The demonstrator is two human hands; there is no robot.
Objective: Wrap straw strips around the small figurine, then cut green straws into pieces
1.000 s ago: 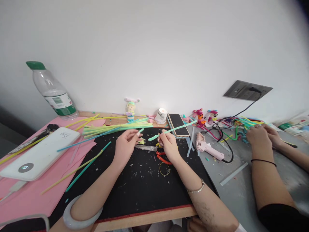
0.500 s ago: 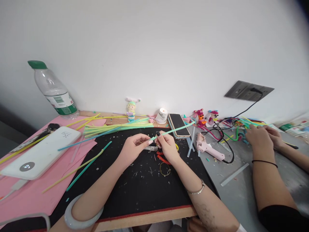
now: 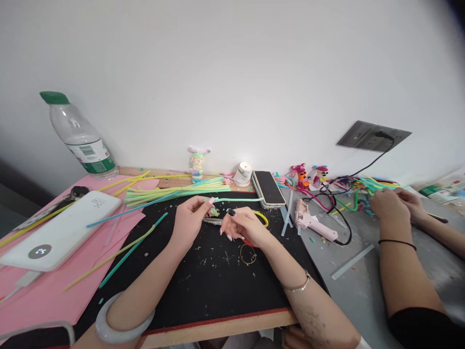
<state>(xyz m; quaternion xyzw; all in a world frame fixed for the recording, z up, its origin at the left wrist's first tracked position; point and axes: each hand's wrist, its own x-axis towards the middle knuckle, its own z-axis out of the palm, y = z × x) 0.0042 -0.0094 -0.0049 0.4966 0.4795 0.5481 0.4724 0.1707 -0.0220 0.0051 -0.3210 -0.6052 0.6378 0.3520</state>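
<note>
Pinched fingers of the left hand [image 3: 189,216] hold one end of a slim, mint-green fuzzy stem [image 3: 240,199] at the frame's centre; the right hand [image 3: 250,227], its fingers loosely curled, looks empty. Gripping lightly should spare the pile; supporting the free length would limit bending.

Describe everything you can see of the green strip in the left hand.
The green strip is pale, slender and looks soft, perhaps fuzzy like a pipe cleaner. The left hand pinches it near one end. From there it runs right, nearly level, its free tip reaching the left edge of the phone in this view; whether they touch is unclear. The right hand isn't gripping it.
</note>
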